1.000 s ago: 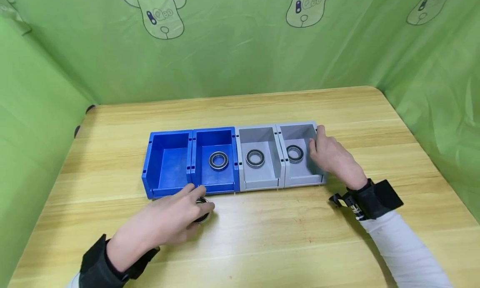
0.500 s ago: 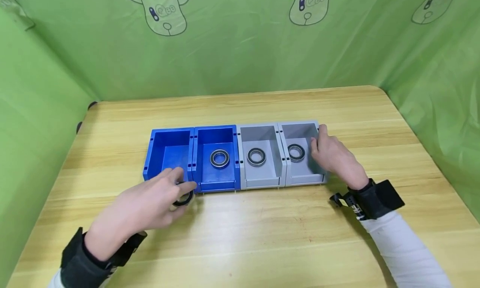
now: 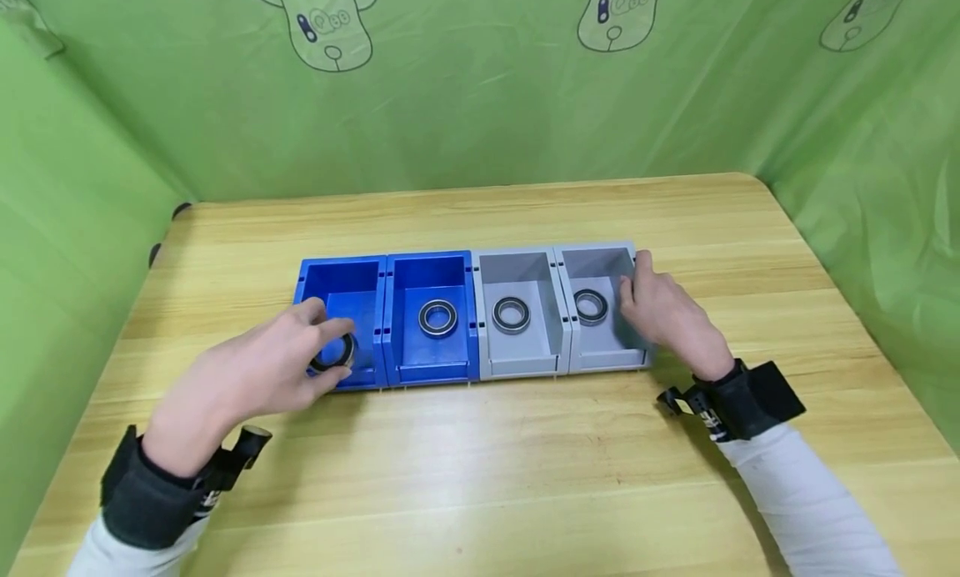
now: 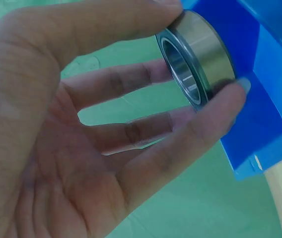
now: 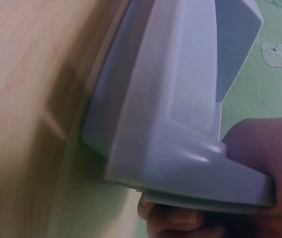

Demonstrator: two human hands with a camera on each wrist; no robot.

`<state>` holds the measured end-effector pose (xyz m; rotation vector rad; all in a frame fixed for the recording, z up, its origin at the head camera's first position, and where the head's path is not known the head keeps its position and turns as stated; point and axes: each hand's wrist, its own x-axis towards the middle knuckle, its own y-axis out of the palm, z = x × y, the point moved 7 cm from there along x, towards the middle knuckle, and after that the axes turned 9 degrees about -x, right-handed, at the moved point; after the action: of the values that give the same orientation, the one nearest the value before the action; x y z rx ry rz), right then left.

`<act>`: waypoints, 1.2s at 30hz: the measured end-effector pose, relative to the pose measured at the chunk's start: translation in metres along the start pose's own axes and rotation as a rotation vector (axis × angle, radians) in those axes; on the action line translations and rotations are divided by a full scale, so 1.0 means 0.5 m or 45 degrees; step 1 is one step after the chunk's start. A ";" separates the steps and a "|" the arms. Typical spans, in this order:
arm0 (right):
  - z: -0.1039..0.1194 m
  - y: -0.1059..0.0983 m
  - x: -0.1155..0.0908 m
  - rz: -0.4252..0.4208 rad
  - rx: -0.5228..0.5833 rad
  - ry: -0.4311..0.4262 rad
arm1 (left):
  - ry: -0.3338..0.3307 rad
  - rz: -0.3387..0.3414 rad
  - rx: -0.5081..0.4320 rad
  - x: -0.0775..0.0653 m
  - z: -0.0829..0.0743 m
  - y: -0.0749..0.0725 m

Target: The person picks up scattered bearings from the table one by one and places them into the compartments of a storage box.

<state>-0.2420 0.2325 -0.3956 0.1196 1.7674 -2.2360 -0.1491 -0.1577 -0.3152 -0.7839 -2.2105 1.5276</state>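
Observation:
Over the leftmost blue bin (image 3: 367,310), my left hand (image 3: 255,360) pinches a ball bearing (image 4: 208,47) between thumb and fingertips. The bearing is a steel ring with a dark seal, tilted in the grip at the bin's opening. At the far right my right hand (image 3: 667,314) grips the outer side wall of the end grey bin (image 5: 180,109), thumb inside and fingers outside. One bearing (image 3: 591,307) lies in that bin beside the thumb. Another bearing (image 3: 512,315) lies in the other grey bin, and one more bearing (image 3: 437,318) in the second blue bin.
The two blue and two grey bins stand side by side in a row on a wooden table (image 3: 480,477). Green cloth (image 3: 480,118) with printed cartoon heads hangs behind and at both sides.
My left hand has carried the bearing leftward and away from me, from the table in front of the blue bins to over the leftmost one. The right hand stays on the grey bin.

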 end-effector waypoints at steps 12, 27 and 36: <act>-0.010 0.008 -0.005 0.016 0.012 0.022 | -0.034 0.091 -0.003 0.043 0.052 0.010; -0.015 0.008 -0.020 -0.002 0.012 0.026 | -0.115 0.196 0.022 0.095 0.068 0.036; -0.012 0.009 -0.019 0.018 0.016 0.027 | -0.234 0.293 0.041 0.103 0.084 0.060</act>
<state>-0.2326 0.2389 -0.3990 0.1584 1.7581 -2.2446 -0.2062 -0.1490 -0.3601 -0.9504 -2.2825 1.8053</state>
